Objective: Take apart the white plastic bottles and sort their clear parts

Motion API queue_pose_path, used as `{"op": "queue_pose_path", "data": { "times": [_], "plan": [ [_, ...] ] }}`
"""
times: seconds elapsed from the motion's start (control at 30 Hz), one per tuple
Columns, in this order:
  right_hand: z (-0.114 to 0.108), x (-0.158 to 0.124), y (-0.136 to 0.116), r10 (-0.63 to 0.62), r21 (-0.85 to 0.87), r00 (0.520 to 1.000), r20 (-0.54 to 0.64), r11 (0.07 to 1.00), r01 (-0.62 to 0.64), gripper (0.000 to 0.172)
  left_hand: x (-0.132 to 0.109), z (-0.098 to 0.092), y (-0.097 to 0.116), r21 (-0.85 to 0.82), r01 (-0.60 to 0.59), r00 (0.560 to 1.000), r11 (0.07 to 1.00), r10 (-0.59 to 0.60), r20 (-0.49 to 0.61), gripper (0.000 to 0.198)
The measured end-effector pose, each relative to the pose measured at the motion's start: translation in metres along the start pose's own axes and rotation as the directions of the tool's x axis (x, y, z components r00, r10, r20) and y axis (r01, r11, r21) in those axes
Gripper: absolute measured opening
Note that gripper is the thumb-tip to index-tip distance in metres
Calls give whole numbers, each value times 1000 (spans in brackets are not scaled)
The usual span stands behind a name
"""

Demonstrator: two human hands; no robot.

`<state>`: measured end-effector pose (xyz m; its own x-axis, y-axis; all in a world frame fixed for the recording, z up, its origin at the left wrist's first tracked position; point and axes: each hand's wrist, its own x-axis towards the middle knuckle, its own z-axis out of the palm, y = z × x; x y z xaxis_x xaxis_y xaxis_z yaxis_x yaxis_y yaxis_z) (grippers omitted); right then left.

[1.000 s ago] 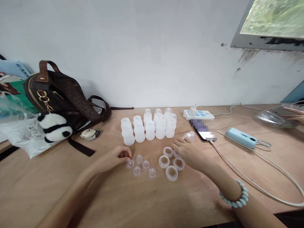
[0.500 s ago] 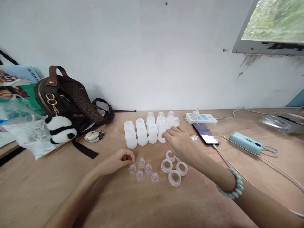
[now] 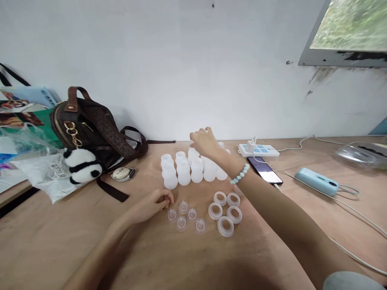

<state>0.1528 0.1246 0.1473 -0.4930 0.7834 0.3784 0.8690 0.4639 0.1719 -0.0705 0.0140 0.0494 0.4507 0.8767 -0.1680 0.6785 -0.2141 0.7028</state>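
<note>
My left hand point(image 3: 159, 201) rests on the table with its fingers curled in, nothing showing in them. Just right of it lie several clear bottle nipples point(image 3: 192, 214). My right hand point(image 3: 205, 141) reaches over the back of the white baby bottles point(image 3: 197, 170), its fingers bent around the top of a back-row bottle. What those fingers hold, if anything, is hidden behind the hand. The bottles stand upright in rows; the left ones have open necks, and a clear dome cap point(image 3: 221, 144) shows at the back right. Several translucent screw rings point(image 3: 225, 226) lie below my right forearm.
A brown backpack point(image 3: 90, 125) with a panda plush point(image 3: 83, 166) stands at the left, beside a computer mouse point(image 3: 121, 174). Toward the right are a power strip point(image 3: 270, 150), a phone point(image 3: 265, 170), a light-blue power bank point(image 3: 317, 181) and trailing white cables.
My right hand has moved left and away from me, from the front right bottles to the back row. The left hand stays beside the nipples. The view has shifted slightly.
</note>
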Motion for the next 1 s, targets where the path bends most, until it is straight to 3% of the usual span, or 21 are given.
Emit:
{"op": "queue_pose_path", "data": {
  "times": [0.1,0.17,0.27,0.33,0.43,0.5,0.53,0.6,0.67,0.77,0.87,1.0],
  "plan": [
    [-29,-13,22,86,56,987,-133,995,-80,22,-2,-4,1,13,7,1000,1000,-6,-27,20],
    [-47,-28,37,184,261,917,-353,961,-92,22,-3,-7,6,24,-13,996,1000,15,-90,21],
    [-63,-59,48,251,493,809,-532,868,55,17,-4,-9,20,-32,-71,972,997,62,-227,25],
    [-65,-81,46,290,571,780,-555,814,103,15,-5,-7,33,-77,-145,926,986,108,-361,25],
    [-57,-111,31,347,681,811,-471,727,84,14,-6,1,55,-20,-293,794,956,231,-563,26],
    [-46,-128,17,358,769,859,-365,636,62,15,-8,8,68,80,-378,714,922,346,-609,36],
    [-40,-135,11,374,813,871,-317,580,47,16,-8,13,74,138,-401,697,905,400,-594,43],
    [-26,-147,-1,406,896,888,-218,443,18,17,-8,23,83,250,-388,725,887,461,-511,53],
    [-12,-157,-8,429,948,897,-110,317,-36,19,-7,33,87,343,-337,776,877,465,-426,48],
    [4,-167,-9,354,975,932,77,170,-145,25,-7,45,88,473,-334,770,815,526,-363,39],
    [9,-176,-8,304,971,936,176,101,-215,29,-12,52,87,509,-383,759,771,576,-302,40],
    [4,-191,-13,315,970,933,177,102,-219,33,-26,58,92,345,-376,830,860,478,-288,38]
  ]
}}
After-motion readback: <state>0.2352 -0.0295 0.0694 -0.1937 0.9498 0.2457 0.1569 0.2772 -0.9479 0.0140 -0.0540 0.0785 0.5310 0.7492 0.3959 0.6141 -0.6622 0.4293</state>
